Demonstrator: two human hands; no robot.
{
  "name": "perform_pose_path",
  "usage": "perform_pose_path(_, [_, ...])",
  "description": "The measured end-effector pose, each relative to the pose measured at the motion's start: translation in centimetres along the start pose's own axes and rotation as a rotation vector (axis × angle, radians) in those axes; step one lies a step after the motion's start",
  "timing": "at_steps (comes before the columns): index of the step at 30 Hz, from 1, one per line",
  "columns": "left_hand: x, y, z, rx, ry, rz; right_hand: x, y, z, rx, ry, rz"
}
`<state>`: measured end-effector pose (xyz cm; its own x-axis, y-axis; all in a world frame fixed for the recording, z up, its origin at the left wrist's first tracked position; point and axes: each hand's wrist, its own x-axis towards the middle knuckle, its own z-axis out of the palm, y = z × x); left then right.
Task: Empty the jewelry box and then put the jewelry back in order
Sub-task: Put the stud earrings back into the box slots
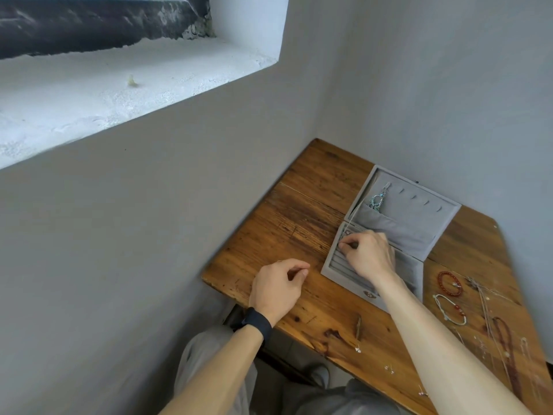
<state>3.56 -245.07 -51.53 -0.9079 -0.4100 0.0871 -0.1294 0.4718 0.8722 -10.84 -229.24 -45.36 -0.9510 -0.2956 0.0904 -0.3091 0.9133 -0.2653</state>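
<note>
A grey velvet jewelry box (332, 269) lies open on the wooden table (293, 223), its lid (419, 217) tilted back with a silver-blue pendant (377, 200) tucked in the lid pocket. My right hand (366, 253) is over the ring rolls at the box's left end, fingertips pinching something small there; what it is I cannot tell. My left hand (279, 287) rests on the table left of the box, fingers loosely curled, holding nothing visible. A red bead bracelet (449, 283), a white cord bracelet (449, 310) and thin necklaces (493, 324) lie to the right.
Small earrings (357, 349) and studs (390, 368) are scattered near the table's front edge. Grey walls close in on the table's left and back. A window sill (119, 85) sits high at the left. My knees are below the table edge.
</note>
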Motion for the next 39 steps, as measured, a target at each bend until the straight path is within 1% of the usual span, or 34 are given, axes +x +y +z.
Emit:
perform_pose_path(6, [-0.1,0.1,-0.1,0.002,-0.003,-0.009,-0.1,-1.0,0.2,-0.022,0.058,0.091])
perform_pose_path(13, [-0.2,0.5,-0.4,0.004,0.002,-0.006,-0.7,-0.8,1.1,-0.158,0.1,-0.007])
perform_pose_path(15, [-0.2,0.5,-0.4,0.0,0.006,-0.013,-1.0,-0.4,1.0,-0.098,0.113,-0.021])
perform_pose_path(18, [-0.1,0.6,-0.7,-0.009,0.0,-0.01,-2.2,1.3,0.2,0.028,0.19,-0.011])
perform_pose_path(20, [0.1,0.8,-0.9,-0.02,-0.016,-0.025,-3.8,3.2,-0.2,0.053,0.234,-0.011])
perform_pose_path(22, [0.5,1.1,-1.0,-0.057,-0.044,-0.05,-5.7,5.3,-0.3,0.016,0.25,0.0])
perform_pose_path(24, [0.9,1.5,-1.1,-0.125,-0.078,-0.07,-7.4,6.9,-0.1,-0.085,0.188,0.037])
perform_pose_path(27, [2.0,2.7,-1.1,-0.18,-0.137,-0.067,-8.9,8.5,0.7,-0.13,0.005,0.093])
perform_pose_path(30, [3.9,5.0,-0.4,-0.108,-0.198,-0.011,-9.6,8.9,1.3,-0.075,-0.073,0.085])
perform_pose_path(34, [6.9,8.2,2.0,0.077,-0.305,0.127,-9.8,8.8,1.6,-0.047,-0.059,0.081])
perform_pose_path(39, [10.0,9.8,4.6,0.338,-0.447,0.045,-9.9,8.7,1.7,-0.019,-0.038,0.077])
